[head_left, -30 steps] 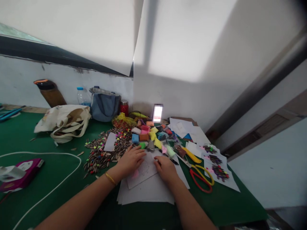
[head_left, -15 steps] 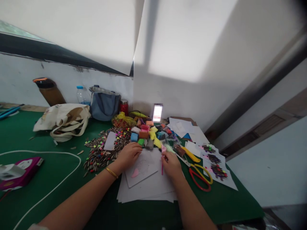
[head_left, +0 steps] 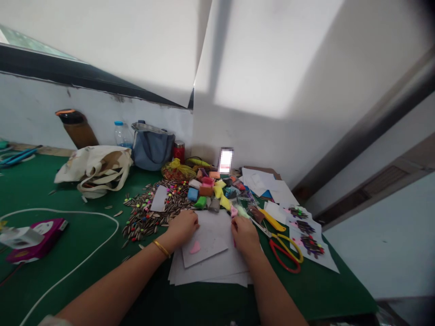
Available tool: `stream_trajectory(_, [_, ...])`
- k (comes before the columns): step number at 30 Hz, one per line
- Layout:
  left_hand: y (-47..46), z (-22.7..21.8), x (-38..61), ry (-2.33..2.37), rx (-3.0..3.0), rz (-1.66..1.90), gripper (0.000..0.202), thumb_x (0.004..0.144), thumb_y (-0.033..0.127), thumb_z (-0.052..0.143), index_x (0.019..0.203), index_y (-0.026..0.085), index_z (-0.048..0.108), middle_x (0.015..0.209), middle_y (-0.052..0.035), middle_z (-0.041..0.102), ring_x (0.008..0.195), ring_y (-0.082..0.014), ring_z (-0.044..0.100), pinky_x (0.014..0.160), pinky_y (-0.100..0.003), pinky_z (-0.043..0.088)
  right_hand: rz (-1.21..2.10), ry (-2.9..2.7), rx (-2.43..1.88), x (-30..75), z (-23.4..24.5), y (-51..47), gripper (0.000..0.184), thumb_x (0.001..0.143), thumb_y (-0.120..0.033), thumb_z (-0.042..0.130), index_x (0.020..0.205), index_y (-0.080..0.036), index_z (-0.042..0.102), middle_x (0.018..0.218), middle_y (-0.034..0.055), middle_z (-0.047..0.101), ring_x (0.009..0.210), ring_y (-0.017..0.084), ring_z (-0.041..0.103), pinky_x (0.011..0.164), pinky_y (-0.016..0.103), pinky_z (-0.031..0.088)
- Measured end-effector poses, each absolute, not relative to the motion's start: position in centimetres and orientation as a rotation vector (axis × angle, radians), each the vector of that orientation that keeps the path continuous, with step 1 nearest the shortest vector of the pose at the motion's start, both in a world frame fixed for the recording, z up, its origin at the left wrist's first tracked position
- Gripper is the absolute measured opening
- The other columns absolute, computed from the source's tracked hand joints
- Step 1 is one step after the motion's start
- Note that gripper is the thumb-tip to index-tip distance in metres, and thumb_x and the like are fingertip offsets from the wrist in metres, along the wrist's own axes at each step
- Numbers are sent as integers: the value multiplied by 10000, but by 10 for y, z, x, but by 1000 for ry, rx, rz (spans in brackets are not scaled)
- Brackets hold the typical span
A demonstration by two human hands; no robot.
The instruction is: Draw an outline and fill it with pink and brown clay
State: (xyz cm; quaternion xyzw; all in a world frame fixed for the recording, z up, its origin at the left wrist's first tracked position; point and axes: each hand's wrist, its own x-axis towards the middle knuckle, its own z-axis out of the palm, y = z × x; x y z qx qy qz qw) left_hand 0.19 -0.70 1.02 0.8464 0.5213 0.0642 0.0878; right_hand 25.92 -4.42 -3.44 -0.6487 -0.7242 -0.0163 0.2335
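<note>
My left hand (head_left: 184,225) rests at the upper left edge of a small white card (head_left: 207,246), its fingers curled. Whatever may be between those fingertips is hidden. On the card are a flat pink clay piece (head_left: 195,247) and faint pencil lines. At the right of the card, my right hand (head_left: 246,233) is closed around a thin pink stick (head_left: 234,243), mostly covered by the fingers. A lump of pink clay (head_left: 234,211) shows just beyond its fingertips. Under the card lie larger white sheets (head_left: 210,274).
Coloured clay packs (head_left: 205,191) crowd behind the card. Striped seeds with bright beads (head_left: 146,222) spread on the left. Scissors (head_left: 285,253), a yellow cutter (head_left: 273,220) and seed-decorated papers (head_left: 326,256) lie right. A phone (head_left: 226,160) stands at the back; a white cable (head_left: 84,253) curves left.
The view has shifted slightly, moving the scene a little right. My left hand has drawn back slightly toward me, with its fingers more curled. The pink stick shows less beside my right hand.
</note>
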Motion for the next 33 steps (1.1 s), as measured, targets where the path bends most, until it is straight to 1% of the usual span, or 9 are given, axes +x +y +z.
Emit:
stream_trajectory(5, [-5, 8, 19, 1564, 2553, 192, 132, 879, 239, 548, 875, 153, 647, 970, -114, 633, 949, -243, 584, 821, -350, 427, 37, -1985, -1695, 252, -30, -46, 186, 848, -119, 524, 964, -187, 652, 949, 61, 685, 910, 201, 593, 811, 285, 395])
stream_trajectory(7, [-4, 8, 24, 1566, 2563, 206, 135, 888, 224, 530, 894, 148, 641, 983, -122, 630, 971, -250, 578, 840, -359, 421, 34, -2011, -1684, 247, -27, -48, 172, 865, -132, 526, 948, -195, 662, 951, 56, 684, 930, 198, 588, 823, 281, 392])
stream_trajectory(11, [-2, 11, 26, 1555, 2565, 219, 150, 898, 222, 508, 901, 152, 641, 977, -122, 640, 981, -253, 583, 848, -361, 422, 17, -2043, -1737, 242, -23, -50, 118, 890, -182, 547, 844, -200, 654, 852, 44, 669, 853, 192, 583, 767, 277, 384])
stream_trajectory(15, [-2, 15, 17, 1547, 2538, 205, 232, 923, 290, 473, 860, 162, 656, 927, -118, 657, 925, -248, 612, 816, -362, 438, 40, -2027, -1712, 241, -26, -51, 134, 887, -151, 531, 906, -203, 653, 900, 50, 673, 892, 202, 581, 789, 286, 388])
stream_trajectory(18, [-4, 17, 7, 1536, 2519, 180, 180, 852, 345, 591, 869, 183, 667, 946, -109, 671, 947, -260, 616, 823, -363, 440, 61, -2019, -1700, 240, -29, -50, 182, 871, -112, 514, 934, -202, 658, 930, 61, 672, 925, 211, 580, 816, 296, 394])
stream_trajectory(20, [-5, 15, 3, 1537, 2500, 156, 172, 785, 343, 670, 871, 194, 668, 946, -97, 680, 937, -260, 624, 803, -352, 447, 54, -2015, -1701, 240, -29, -48, 185, 868, -108, 511, 931, -198, 660, 924, 63, 668, 922, 211, 580, 818, 296, 394])
stream_trajectory(24, [-5, 12, 3, 1539, 2469, 110, 98, 784, 289, 666, 794, 192, 663, 887, -79, 693, 861, -238, 647, 747, -327, 453, 31, -2024, -1691, 239, -28, -47, 143, 887, -153, 524, 904, -189, 662, 908, 63, 663, 892, 209, 579, 801, 293, 398])
stream_trajectory(30, [0, 15, 14, 1586, 2492, 165, 133, 838, 277, 603, 873, 157, 650, 978, -134, 673, 992, -280, 610, 846, -383, 428, 20, -1989, -1651, 244, -30, -46, 181, 882, -117, 504, 943, -173, 665, 948, 73, 672, 946, 211, 580, 871, 305, 405])
stream_trajectory(33, [2, 16, 17, 1615, 2487, 192, 133, 852, 270, 585, 887, 153, 638, 987, -134, 666, 1010, -281, 600, 860, -387, 420, 27, -1956, -1670, 246, -32, -45, 224, 866, -87, 491, 967, -181, 668, 975, 75, 678, 962, 207, 586, 884, 310, 412])
